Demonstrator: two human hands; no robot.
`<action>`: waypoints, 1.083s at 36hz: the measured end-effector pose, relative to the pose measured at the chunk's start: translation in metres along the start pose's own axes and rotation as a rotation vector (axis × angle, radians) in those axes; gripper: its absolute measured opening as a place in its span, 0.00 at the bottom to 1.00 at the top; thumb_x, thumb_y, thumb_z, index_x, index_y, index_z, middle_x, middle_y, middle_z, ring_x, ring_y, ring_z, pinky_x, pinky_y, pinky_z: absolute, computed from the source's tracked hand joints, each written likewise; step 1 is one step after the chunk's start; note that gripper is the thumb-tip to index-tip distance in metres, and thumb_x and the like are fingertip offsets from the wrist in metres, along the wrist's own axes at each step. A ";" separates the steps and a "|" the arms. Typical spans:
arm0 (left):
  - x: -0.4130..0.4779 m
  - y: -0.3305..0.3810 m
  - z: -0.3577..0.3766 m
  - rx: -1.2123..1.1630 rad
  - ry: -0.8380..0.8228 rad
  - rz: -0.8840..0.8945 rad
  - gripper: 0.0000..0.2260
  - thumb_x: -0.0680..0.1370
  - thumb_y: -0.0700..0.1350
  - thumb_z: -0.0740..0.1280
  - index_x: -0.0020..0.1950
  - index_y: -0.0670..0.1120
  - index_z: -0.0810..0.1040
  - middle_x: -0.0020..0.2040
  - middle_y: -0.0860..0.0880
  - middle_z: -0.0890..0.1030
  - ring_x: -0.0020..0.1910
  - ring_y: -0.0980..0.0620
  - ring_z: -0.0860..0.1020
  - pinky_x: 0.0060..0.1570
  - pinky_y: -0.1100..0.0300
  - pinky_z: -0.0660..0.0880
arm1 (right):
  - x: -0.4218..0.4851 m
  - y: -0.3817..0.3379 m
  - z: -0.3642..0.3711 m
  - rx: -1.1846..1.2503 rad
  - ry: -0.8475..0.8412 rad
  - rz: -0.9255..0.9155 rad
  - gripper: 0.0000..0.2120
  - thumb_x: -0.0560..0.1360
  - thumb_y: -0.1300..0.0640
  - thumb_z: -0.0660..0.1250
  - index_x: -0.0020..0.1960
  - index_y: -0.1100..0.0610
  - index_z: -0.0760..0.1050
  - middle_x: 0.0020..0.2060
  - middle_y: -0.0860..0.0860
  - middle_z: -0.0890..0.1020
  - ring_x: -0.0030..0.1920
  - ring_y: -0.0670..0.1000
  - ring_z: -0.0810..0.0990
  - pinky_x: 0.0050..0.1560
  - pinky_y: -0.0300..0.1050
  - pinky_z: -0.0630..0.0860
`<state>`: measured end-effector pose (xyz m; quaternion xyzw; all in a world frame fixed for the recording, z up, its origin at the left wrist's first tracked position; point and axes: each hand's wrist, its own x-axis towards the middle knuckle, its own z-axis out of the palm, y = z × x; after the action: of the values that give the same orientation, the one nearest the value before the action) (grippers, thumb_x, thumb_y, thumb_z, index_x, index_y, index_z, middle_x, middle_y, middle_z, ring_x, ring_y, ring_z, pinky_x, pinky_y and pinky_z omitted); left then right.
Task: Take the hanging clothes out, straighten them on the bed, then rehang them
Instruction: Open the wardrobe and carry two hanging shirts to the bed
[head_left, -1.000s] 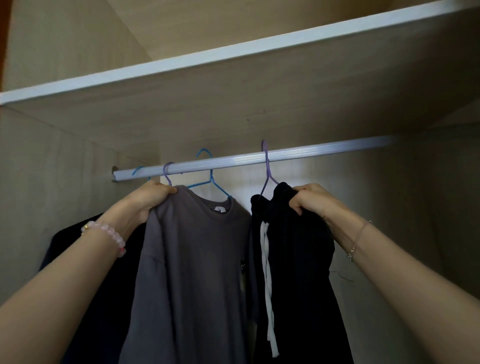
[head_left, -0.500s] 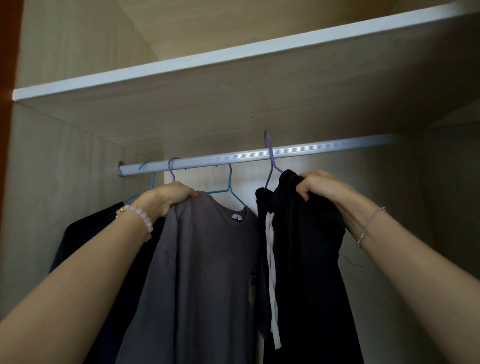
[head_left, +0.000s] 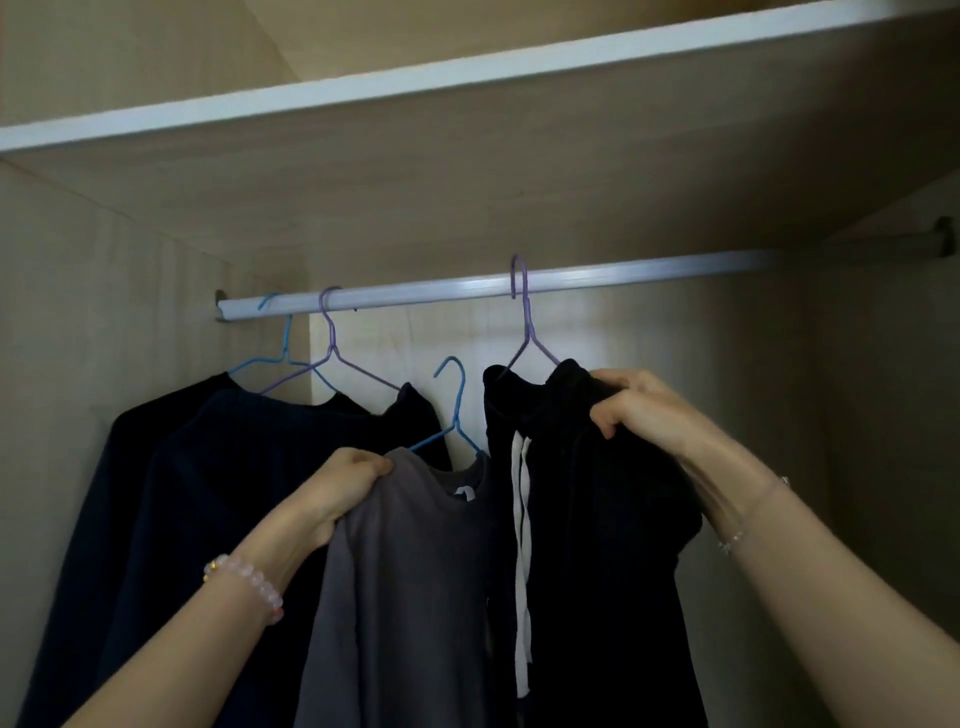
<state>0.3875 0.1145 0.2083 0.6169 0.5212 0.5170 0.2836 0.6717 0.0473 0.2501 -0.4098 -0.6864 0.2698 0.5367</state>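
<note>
Inside a pale wood-grain wardrobe, a ribbed metal rail (head_left: 649, 275) runs across the middle of the frame under a shelf (head_left: 467, 78) with a white front edge.

The left hand (head_left: 345, 483), just left of centre, has its fingers curled tight round the shoulder of a soft, matte grey top (head_left: 415, 597). The top hangs on a thin light-blue wire hanger (head_left: 458, 405) whose hook is clear of the rail, below it.

The right hand (head_left: 639, 410), right of centre, bunches the top of a black garment (head_left: 597, 571) in a closed grip. That garment sits on a purple wire hanger (head_left: 526, 327) hooked over the rail. A flat white cord (head_left: 521, 519) trails down its front.

At left, two dark garments (head_left: 234, 493) hang from the rail on two more wire hangers (head_left: 332, 338). Their fabric is too dim to make out, and what kind of clothes they are is unclear.

The lower edge of the frame cuts off every garment. A pink bead bracelet (head_left: 249, 587) circles the left wrist.
</note>
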 end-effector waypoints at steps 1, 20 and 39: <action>-0.010 -0.009 0.005 -0.008 -0.010 -0.006 0.11 0.80 0.40 0.60 0.47 0.37 0.81 0.48 0.37 0.82 0.43 0.44 0.79 0.45 0.55 0.76 | -0.010 0.010 0.002 0.014 -0.035 0.007 0.18 0.64 0.75 0.58 0.32 0.55 0.78 0.19 0.46 0.74 0.19 0.44 0.72 0.21 0.28 0.65; -0.348 -0.143 0.050 -0.032 0.445 -0.172 0.10 0.80 0.39 0.59 0.44 0.44 0.79 0.37 0.59 0.83 0.36 0.65 0.80 0.35 0.77 0.73 | -0.196 0.160 0.036 0.221 -0.508 0.214 0.31 0.70 0.81 0.60 0.50 0.47 0.81 0.34 0.42 0.87 0.34 0.39 0.85 0.32 0.27 0.76; -0.630 -0.079 -0.021 0.275 1.190 -0.408 0.14 0.79 0.36 0.60 0.39 0.46 0.81 0.36 0.53 0.83 0.33 0.64 0.78 0.34 0.74 0.73 | -0.267 0.099 0.231 0.357 -1.359 0.101 0.27 0.72 0.76 0.62 0.52 0.46 0.84 0.43 0.53 0.88 0.44 0.47 0.87 0.47 0.35 0.79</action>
<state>0.3890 -0.4559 -0.0713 0.1436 0.7579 0.6349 -0.0431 0.5010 -0.1128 -0.0323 -0.0873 -0.7951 0.5992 0.0351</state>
